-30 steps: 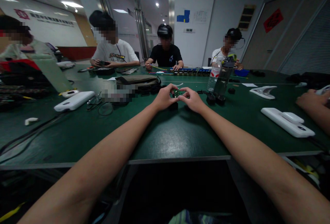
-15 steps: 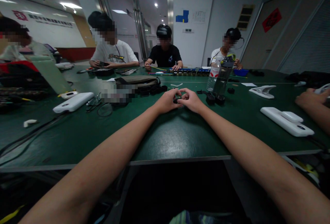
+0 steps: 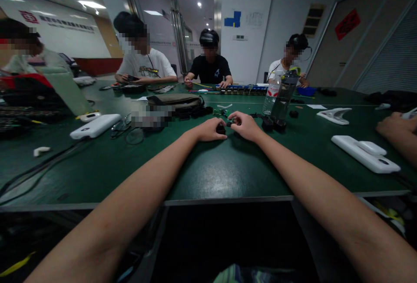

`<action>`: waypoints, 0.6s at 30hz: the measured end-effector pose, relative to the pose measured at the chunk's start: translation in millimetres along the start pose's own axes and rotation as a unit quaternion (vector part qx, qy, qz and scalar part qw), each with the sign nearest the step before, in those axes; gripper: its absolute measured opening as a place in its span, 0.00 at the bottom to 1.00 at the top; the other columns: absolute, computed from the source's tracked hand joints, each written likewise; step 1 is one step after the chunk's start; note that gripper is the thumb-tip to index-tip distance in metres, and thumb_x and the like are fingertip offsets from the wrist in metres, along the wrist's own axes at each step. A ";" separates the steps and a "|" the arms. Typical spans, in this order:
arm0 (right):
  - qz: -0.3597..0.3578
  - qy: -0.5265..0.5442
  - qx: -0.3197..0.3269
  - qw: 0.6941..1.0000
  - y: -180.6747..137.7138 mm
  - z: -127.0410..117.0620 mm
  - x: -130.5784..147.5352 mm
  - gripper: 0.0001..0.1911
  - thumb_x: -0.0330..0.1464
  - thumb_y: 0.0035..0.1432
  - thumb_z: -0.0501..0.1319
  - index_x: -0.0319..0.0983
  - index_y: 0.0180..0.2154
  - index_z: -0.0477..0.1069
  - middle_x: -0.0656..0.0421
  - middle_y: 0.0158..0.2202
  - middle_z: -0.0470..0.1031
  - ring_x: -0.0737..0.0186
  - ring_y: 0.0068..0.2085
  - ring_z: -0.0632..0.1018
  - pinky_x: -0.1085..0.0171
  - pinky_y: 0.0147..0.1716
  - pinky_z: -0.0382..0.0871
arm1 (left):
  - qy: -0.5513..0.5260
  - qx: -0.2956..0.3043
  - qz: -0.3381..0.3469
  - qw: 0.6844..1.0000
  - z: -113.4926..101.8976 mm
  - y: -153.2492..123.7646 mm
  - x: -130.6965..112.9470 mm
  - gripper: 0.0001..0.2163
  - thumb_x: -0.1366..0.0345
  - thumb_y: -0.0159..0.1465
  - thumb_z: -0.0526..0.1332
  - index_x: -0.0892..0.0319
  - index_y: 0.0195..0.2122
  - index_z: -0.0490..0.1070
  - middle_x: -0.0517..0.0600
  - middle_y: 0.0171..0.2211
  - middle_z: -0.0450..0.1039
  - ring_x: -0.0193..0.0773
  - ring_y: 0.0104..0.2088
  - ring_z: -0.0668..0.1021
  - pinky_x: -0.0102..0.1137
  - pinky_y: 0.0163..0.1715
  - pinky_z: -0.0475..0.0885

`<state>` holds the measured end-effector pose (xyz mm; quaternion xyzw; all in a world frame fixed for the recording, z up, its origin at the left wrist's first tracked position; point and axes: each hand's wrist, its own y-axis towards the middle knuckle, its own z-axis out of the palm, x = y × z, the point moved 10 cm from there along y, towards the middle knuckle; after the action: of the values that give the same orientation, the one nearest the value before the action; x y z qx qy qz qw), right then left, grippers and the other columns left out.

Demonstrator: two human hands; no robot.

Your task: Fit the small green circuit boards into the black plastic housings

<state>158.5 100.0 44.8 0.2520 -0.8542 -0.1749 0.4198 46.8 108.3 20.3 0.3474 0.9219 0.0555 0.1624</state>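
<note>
Resting mid-frame on the green desk (image 3: 208, 174), the left hand (image 3: 208, 130) has its grip closed on a small black part (image 3: 221, 130), while the right hand (image 3: 246, 126) beside it pinches a tiny piece (image 3: 231, 122).

Left hand (image 3: 210, 130), right hand (image 3: 246, 126) lower now

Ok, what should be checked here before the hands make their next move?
1. Left hand closed on the black part, resting on the table: ok.
2. What the right hand pinches in its fingers: cannot tell.
3. Green board lies free beyond both hands: ok.
4. Dark bottle stands upright, apart from the right hand: ok.
</note>
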 end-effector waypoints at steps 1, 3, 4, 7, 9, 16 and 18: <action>-0.004 -0.023 0.011 1.000 -0.2 1.8 1.0 0.12 0.28 0.47 0.61 0.38 0.37 0.74 0.65 0.24 0.69 0.65 0.28 0.71 0.65 0.34 0.64 | 0.014 0.010 -0.007 1.000 0.5 -0.8 2.0 0.25 0.54 0.55 0.66 0.59 0.51 0.71 0.57 0.50 0.75 0.49 0.50 0.77 0.39 0.53 0.72; -0.010 -0.052 0.026 0.998 -0.3 4.8 1.9 0.11 0.26 0.47 0.61 0.38 0.35 0.75 0.64 0.25 0.72 0.64 0.29 0.72 0.65 0.35 0.64 | 0.031 0.023 -0.010 0.999 0.2 -1.7 3.5 0.22 0.58 0.55 0.64 0.58 0.50 0.72 0.54 0.49 0.76 0.47 0.49 0.77 0.36 0.52 0.72; -0.012 -0.060 0.029 0.998 -0.3 5.8 1.6 0.11 0.25 0.47 0.61 0.38 0.35 0.75 0.63 0.26 0.73 0.64 0.30 0.73 0.65 0.35 0.65 | 0.033 0.026 -0.009 0.999 0.1 -1.8 3.6 0.21 0.60 0.54 0.64 0.57 0.49 0.73 0.53 0.48 0.76 0.46 0.48 0.78 0.35 0.51 0.72; -0.015 -0.066 0.037 0.997 -0.1 8.5 -0.3 0.11 0.23 0.46 0.62 0.38 0.35 0.75 0.62 0.27 0.75 0.64 0.31 0.75 0.65 0.36 0.66 | 0.035 0.019 -0.008 0.999 -0.9 -1.0 5.0 0.19 0.61 0.53 0.63 0.57 0.47 0.74 0.53 0.46 0.77 0.47 0.46 0.78 0.36 0.49 0.72; -0.014 -0.065 0.046 0.997 -0.2 11.1 -1.7 0.10 0.23 0.46 0.63 0.38 0.34 0.75 0.62 0.27 0.76 0.64 0.31 0.75 0.65 0.36 0.66 | 0.044 -0.005 -0.012 0.999 -4.0 -0.3 7.2 0.18 0.60 0.54 0.64 0.57 0.46 0.74 0.55 0.45 0.77 0.48 0.46 0.78 0.37 0.48 0.73; -0.019 -0.069 0.064 0.995 -0.2 14.4 0.0 0.06 0.24 0.48 0.67 0.38 0.32 0.74 0.61 0.29 0.76 0.64 0.32 0.75 0.66 0.36 0.65 | 0.024 -0.053 0.011 0.998 -10.7 0.7 2.8 0.24 0.48 0.51 0.70 0.58 0.42 0.73 0.54 0.39 0.77 0.48 0.41 0.79 0.36 0.40 0.72; -0.016 -0.077 0.064 0.995 -0.1 13.9 0.4 0.06 0.25 0.48 0.68 0.38 0.31 0.75 0.62 0.28 0.76 0.65 0.31 0.74 0.66 0.35 0.64 | 0.005 -0.052 0.005 0.999 -10.1 1.2 3.5 0.25 0.50 0.49 0.72 0.58 0.43 0.72 0.54 0.39 0.78 0.49 0.41 0.79 0.36 0.40 0.72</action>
<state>147.1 100.9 36.9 0.2777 -0.8893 -0.1447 0.3333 41.7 111.7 29.2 0.3429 0.9167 0.1062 0.1754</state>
